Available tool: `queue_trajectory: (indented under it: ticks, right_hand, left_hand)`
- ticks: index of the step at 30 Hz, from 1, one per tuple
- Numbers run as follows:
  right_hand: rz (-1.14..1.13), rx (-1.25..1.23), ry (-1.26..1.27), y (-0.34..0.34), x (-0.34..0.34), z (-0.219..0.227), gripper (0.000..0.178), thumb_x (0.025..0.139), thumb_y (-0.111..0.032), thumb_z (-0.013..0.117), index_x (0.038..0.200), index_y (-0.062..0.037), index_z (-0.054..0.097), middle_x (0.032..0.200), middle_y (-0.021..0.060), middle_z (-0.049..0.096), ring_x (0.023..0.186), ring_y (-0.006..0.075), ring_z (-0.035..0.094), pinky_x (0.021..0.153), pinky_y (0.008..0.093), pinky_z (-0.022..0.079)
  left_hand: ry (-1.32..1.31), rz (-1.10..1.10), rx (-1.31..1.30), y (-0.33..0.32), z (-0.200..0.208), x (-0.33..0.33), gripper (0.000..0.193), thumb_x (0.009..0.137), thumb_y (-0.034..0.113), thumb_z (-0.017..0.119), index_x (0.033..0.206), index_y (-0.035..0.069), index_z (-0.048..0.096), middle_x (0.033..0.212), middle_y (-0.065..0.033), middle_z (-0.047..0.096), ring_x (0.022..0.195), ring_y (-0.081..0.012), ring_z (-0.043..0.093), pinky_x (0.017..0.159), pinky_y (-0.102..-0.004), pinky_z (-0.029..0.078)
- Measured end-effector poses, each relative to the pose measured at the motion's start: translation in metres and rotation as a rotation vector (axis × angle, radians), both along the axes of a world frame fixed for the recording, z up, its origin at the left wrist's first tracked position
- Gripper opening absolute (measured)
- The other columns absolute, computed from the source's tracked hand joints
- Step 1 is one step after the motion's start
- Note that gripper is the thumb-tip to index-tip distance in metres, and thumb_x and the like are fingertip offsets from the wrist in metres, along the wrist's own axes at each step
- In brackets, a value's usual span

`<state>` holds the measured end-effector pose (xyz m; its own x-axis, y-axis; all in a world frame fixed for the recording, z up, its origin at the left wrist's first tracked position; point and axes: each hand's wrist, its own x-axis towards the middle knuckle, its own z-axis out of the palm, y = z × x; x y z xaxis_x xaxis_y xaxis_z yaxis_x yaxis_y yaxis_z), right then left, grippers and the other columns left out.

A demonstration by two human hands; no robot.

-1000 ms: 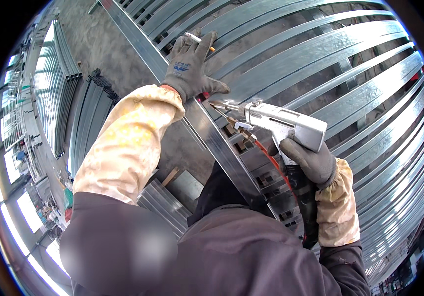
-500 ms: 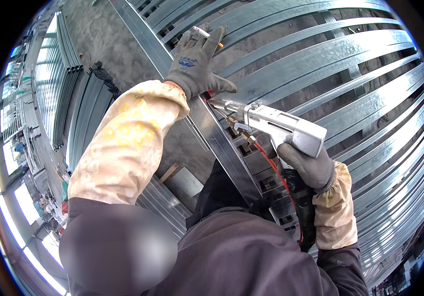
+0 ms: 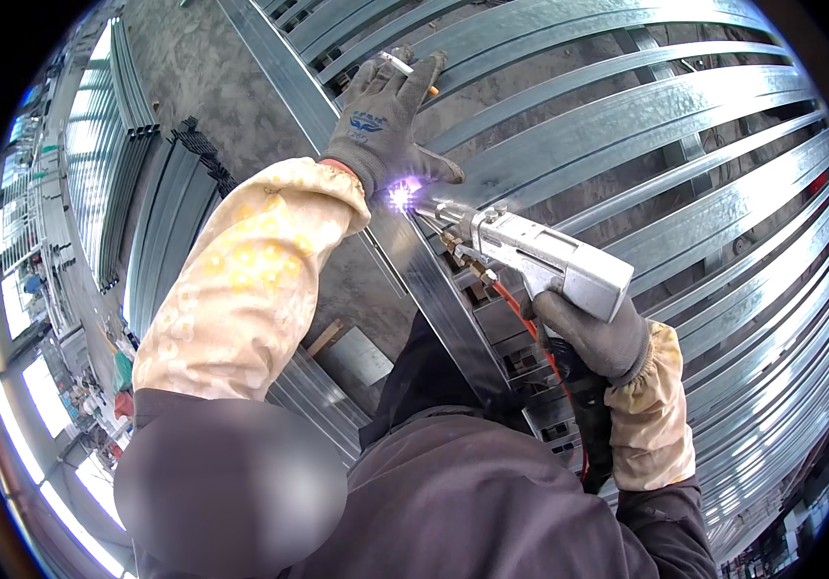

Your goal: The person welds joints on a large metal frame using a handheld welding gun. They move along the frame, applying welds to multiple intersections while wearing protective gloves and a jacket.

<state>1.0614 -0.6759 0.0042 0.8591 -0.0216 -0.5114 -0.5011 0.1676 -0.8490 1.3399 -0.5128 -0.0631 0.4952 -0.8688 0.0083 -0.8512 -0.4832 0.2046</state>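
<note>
My right hand (image 3: 593,333), in a grey work glove, grips a silver handheld welding gun (image 3: 554,256) by its black-wrapped handle. The gun's nozzle points left at a metal frame bar (image 3: 424,280), where a bright violet-white spark (image 3: 401,197) glows at the joint. My left hand (image 3: 376,121), also gloved in grey, lies over the frame just beyond the spark, thumb stretched toward the right. Between its fingers is a cigarette (image 3: 398,66), white with an orange end. An orange-red hose (image 3: 530,323) runs from the gun's brass fitting down past the handle.
Long galvanized slats (image 3: 627,116) lie side by side across the frame to the right. On the concrete floor (image 3: 207,72) at left are stacked metal profiles (image 3: 178,212) and bundled tubes (image 3: 110,154). A flat metal plate (image 3: 357,357) lies near my legs.
A bright spark has appeared at the nozzle tip, where there was only a red glow. The gun and my right hand have shifted slightly; my left hand stays in place.
</note>
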Motion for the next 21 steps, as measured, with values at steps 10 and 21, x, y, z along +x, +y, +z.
queue_trajectory:
  ticks: [10,21]
  right_hand:
    - [0.040,-0.016,0.025,-0.0001,-0.0007,0.0016,0.043,0.093,-0.016,0.071,0.130,0.0030,0.060,0.090,0.0082,0.070,0.076,0.0119,0.065,0.068,0.0281,0.054]
    - [0.080,-0.011,0.048,-0.0018,-0.0003,0.0044,0.048,0.093,-0.013,0.070,0.136,0.0027,0.056,0.104,0.0116,0.070,0.086,0.0153,0.067,0.077,0.0304,0.055]
  left_hand:
    - [0.038,0.009,0.078,-0.0014,0.0018,0.0012,0.132,0.054,0.065,0.089,0.158,0.015,0.025,0.154,-0.0132,0.044,0.153,-0.0312,0.025,0.129,-0.0451,0.011]
    - [0.013,-0.003,0.039,-0.0020,0.0004,-0.0002,0.133,0.055,0.063,0.089,0.159,0.013,0.024,0.153,-0.0168,0.045,0.153,-0.0316,0.026,0.129,-0.0448,0.012]
